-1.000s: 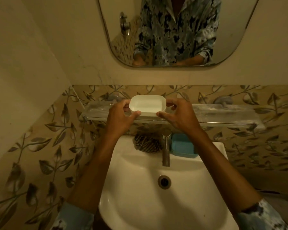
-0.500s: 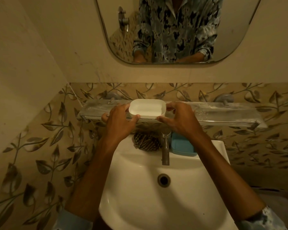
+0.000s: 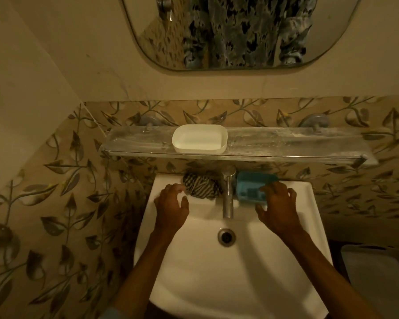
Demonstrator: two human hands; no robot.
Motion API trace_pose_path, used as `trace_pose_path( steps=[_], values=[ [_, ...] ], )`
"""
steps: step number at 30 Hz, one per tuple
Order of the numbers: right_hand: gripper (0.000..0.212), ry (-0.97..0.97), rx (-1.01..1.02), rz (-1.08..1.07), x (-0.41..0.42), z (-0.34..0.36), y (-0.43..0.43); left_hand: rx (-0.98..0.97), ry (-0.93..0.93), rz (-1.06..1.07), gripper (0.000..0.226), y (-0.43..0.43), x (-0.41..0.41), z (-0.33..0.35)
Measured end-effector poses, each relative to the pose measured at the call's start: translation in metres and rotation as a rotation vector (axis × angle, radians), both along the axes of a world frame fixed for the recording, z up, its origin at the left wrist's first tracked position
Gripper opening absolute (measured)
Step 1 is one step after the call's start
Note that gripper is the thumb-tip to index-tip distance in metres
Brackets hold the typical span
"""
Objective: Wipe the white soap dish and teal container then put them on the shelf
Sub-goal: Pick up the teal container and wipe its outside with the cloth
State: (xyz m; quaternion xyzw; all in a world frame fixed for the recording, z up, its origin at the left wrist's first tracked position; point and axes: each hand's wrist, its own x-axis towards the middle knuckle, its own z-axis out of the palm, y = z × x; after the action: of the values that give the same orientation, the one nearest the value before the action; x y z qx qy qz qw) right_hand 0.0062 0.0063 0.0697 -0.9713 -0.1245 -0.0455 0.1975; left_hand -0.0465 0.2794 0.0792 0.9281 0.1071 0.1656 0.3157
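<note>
Both hands, left (image 3: 170,207) and right (image 3: 277,207), spread empty; no readable writing on teal container (image 3: 249,187).

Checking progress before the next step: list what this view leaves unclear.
- Teal container: near right corner hidden behind right hand; contact unclear.
- Striped cloth: folds blurred, dim light.
- Bin: cut by right edge.
- Left hand: empty, no grip.

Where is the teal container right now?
The teal container sits on the sink's back ledge, just right of the tap, under the shelf, with the right hand at its right end.
</note>
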Motion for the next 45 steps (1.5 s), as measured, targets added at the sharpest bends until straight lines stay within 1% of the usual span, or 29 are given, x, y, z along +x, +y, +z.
trace_pose_path(
  steps=[2,4,5,8,11,13,16,18,20,21,23,24,26,28,30,32,34,36,38,40,42,43,44,45],
  values=[
    [0.059,0.048,-0.141,-0.005,0.006,-0.013,-0.005,0.007,0.199,-0.034,0.038,0.001,0.012,-0.022],
    [0.068,0.066,-0.192,0.016,0.013,-0.022,-0.007,0.007,0.377,-0.036,0.055,0.0,0.028,-0.036],
    [0.071,0.083,-0.205,0.021,0.015,-0.025,-0.009,0.01,0.432,-0.037,0.065,-0.002,0.036,-0.041],
    [0.071,0.127,-0.281,0.021,0.017,-0.03,-0.013,0.092,0.446,-0.057,0.087,-0.007,0.055,-0.05],
    [0.06,0.123,-0.239,0.011,0.013,-0.03,-0.015,0.267,0.4,-0.102,0.097,-0.015,0.065,-0.054],
    [0.056,0.111,-0.19,0.012,0.01,-0.028,-0.018,0.349,0.381,-0.148,0.098,-0.021,0.07,-0.058],
    [0.052,0.097,-0.099,0.005,0.004,-0.026,-0.025,0.418,0.408,-0.183,0.095,-0.025,0.073,-0.065],
    [0.04,0.081,-0.035,-0.007,-0.003,-0.022,-0.029,0.442,0.412,-0.173,0.086,-0.025,0.073,-0.069],
    [0.019,0.076,0.135,-0.048,-0.014,-0.017,-0.031,0.458,0.408,-0.168,0.07,-0.024,0.074,-0.072],
    [0.013,0.086,0.249,-0.076,-0.02,-0.014,-0.032,0.472,0.411,-0.162,0.061,-0.024,0.075,-0.073],
    [0.014,0.135,0.498,-0.125,-0.033,-0.006,-0.034,0.494,0.414,-0.149,0.047,-0.023,0.075,-0.074],
    [0.014,0.158,0.602,-0.145,-0.04,-0.004,-0.035,0.492,0.411,-0.146,0.043,-0.022,0.074,-0.075],
    [0.011,0.203,0.769,-0.215,-0.053,0.0,-0.038,0.433,0.407,-0.142,0.043,-0.021,0.07,-0.077],
    [0.012,0.275,0.948,-0.295,-0.066,0.0,-0.041,0.321,0.41,-0.131,0.045,-0.019,0.065,-0.076],
    [0.016,0.349,1.097,-0.353,-0.079,-0.001,-0.044,0.186,0.371,-0.126,0.045,-0.018,0.057,-0.071],
    [0.017,0.402,1.174,-0.382,-0.09,-0.001,-0.047,-0.045,0.281,-0.113,0.042,-0.018,0.043,-0.063],
    [0.02,0.443,1.218,-0.364,-0.101,0.0,-0.049,-0.28,0.223,-0.051,0.039,-0.02,0.021,-0.052],
    [0.031,0.501,1.294,-0.306,-0.111,0.001,-0.051,-0.447,0.186,0.027,0.041,-0.023,-0.004,-0.043],
    [0.042,0.509,1.306,-0.233,-0.12,0.003,-0.051,-0.589,0.161,0.075,0.044,-0.026,-0.028,-0.031],
    [0.039,0.468,1.274,-0.181,-0.128,0.005,-0.049,-0.64,0.113,0.058,0.033,-0.03,-0.05,-0.018],
    [0.027,0.425,1.231,-0.143,-0.135,0.007,-0.048,-0.607,0.043,0.002,0.014,-0.035,-0.068,-0.002],
    [0.021,0.413,1.205,-0.13,-0.139,0.009,-0.047,-0.582,0.012,-0.023,0.01,-0.038,-0.076,0.008],
    [0.017,0.402,1.175,-0.119,-0.142,0.01,-0.046,-0.546,-0.017,-0.041,0.012,-0.042,-0.081,0.015],
    [0.015,0.388,1.144,-0.106,-0.145,0.012,-0.044,-0.508,-0.044,-0.052,0.018,-0.045,-0.085,0.022]
  ],
)
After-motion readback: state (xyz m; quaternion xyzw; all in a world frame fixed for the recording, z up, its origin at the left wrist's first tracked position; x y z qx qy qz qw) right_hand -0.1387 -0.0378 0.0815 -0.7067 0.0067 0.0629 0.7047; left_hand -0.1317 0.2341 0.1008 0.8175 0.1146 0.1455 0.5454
